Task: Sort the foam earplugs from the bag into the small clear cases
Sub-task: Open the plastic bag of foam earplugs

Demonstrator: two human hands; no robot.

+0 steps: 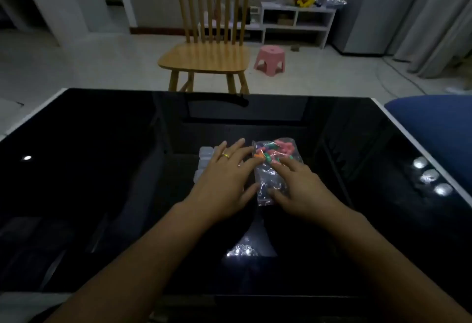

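Two bare hands are out over the glossy black glass tabletop [102,169], and between them lies one small clear plastic zip bag [274,167], crinkled and shiny, sitting near the middle of the table. Inside it, a jumble of brightly coloured foam earplugs [278,150], pink, orange, green and a touch of purple, bunched toward the bag's twelve o'clock end; too many and too tangled to count.

The left hand [224,182] lies flat with fingers spread and loose, gripping nothing, its fingertips touching the bag's nine o'clock edge. One gold ring [225,155] sits on a finger. The right hand [304,190] rests on the bag from five o'clock, fingers extended and pressing on the plastic, thumb by the bag's near end; nothing is pinched or lifted.

At nine o'clock of the bag, half hidden under the left hand, sit the small clear rounded plastic cases [205,159]: three seem to show in a row, though the dim light makes that count shaky.

Beyond the table at twelve o'clock stands one light wooden chair with a tall slatted back [204,59], smooth seat, and at one o'clock one small pink plastic stool [270,60]. One white open shelf unit [297,20] lines the far wall. At three o'clock, one blue cushioned seat edge [434,118].
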